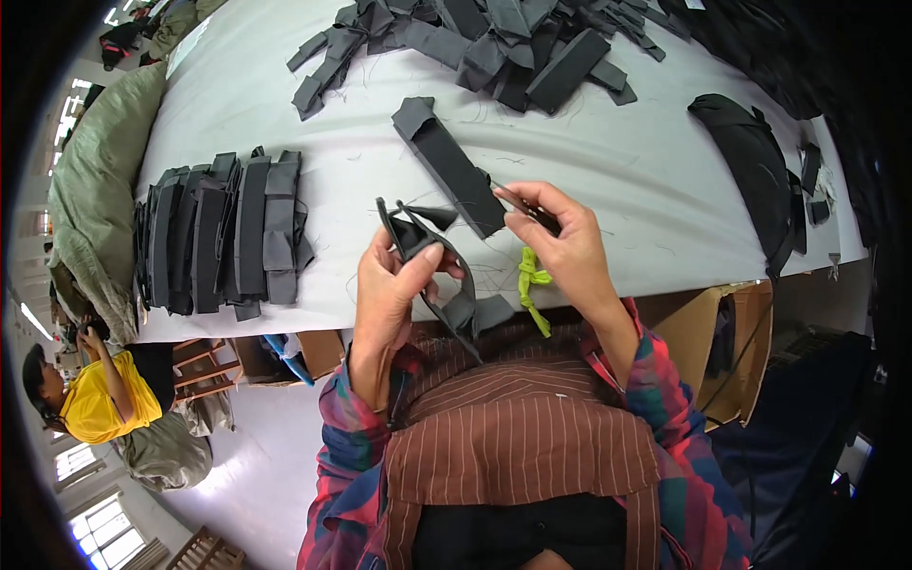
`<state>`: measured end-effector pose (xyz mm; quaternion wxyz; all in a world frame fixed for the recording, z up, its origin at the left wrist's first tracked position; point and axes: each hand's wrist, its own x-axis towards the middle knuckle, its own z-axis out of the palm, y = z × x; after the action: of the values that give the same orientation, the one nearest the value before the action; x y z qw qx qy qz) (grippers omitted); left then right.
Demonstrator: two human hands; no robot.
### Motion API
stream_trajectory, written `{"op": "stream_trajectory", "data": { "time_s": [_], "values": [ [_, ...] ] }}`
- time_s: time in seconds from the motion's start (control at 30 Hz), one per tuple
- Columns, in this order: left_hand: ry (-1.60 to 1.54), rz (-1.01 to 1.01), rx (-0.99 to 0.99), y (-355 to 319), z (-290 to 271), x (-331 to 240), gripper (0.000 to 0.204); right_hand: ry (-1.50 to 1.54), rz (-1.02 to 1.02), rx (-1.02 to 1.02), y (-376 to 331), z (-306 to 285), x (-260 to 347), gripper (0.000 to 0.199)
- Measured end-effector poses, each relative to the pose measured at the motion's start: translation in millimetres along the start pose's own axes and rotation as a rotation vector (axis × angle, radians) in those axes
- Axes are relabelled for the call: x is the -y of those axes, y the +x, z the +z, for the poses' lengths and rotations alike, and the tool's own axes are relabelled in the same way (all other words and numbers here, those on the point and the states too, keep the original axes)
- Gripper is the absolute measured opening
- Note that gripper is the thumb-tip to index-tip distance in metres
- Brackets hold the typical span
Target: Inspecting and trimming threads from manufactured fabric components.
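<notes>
My left hand (391, 290) is closed on a dark grey fabric piece (454, 275), pinched between thumb and fingers. The piece is folded and curved, and its lower end hangs over the table's near edge. In my right hand (562, 242) is a pair of small dark thread snips (528, 210); the fingers partly cover them, and the tip points left. Just beyond both hands, a long folded dark grey strip (446, 166) lies slantwise on the white table cover (347, 176). A knotted yellow-green cloth strip (532, 285) hangs at the near edge, below my right hand.
Several dark grey strips stand in a row (223, 233) at the left. A loose pile (494, 43) of them spreads at the far side. Black fabric (746, 161) lies at the right. Cardboard boxes (736, 356) sit below the table edge. Farther left is a person in yellow (112, 394).
</notes>
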<state>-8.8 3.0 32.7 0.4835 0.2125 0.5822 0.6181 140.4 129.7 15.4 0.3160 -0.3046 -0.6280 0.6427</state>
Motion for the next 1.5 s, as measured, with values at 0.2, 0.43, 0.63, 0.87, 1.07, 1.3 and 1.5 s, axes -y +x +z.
{"op": "stream_trajectory", "data": {
  "time_s": [0.2,0.43,0.63,0.87,1.07,1.3,1.5],
  "values": [
    [0.089,0.076,-0.162,18.4,3.4,16.6,0.029,-0.463,-0.188,0.071,-18.2,-14.4,4.7,0.029],
    [0.167,0.087,-0.186,26.2,14.3,27.0,0.028,-0.837,-0.312,0.104,-26.8,-19.8,-6.4,0.018],
    [0.137,0.108,-0.117,23.5,17.4,27.9,0.034,-0.915,-0.39,0.101,-25.4,-18.1,-9.0,0.016],
    [0.157,0.048,-0.082,25.2,15.1,24.7,0.035,-1.04,-0.487,0.125,-22.4,-19.0,-13.7,0.014],
    [0.166,0.053,-0.083,27.3,14.0,26.1,0.034,-1.055,-0.569,0.192,-11.1,-22.3,-12.3,0.013],
    [0.156,0.061,-0.081,27.6,14.1,29.9,0.034,-1.032,-0.581,0.272,-4.4,-27.9,-13.3,0.011],
    [0.139,0.051,-0.066,25.8,13.6,27.2,0.032,-1.068,-0.51,0.266,-3.8,-29.3,-4.7,0.011]
  ]
}}
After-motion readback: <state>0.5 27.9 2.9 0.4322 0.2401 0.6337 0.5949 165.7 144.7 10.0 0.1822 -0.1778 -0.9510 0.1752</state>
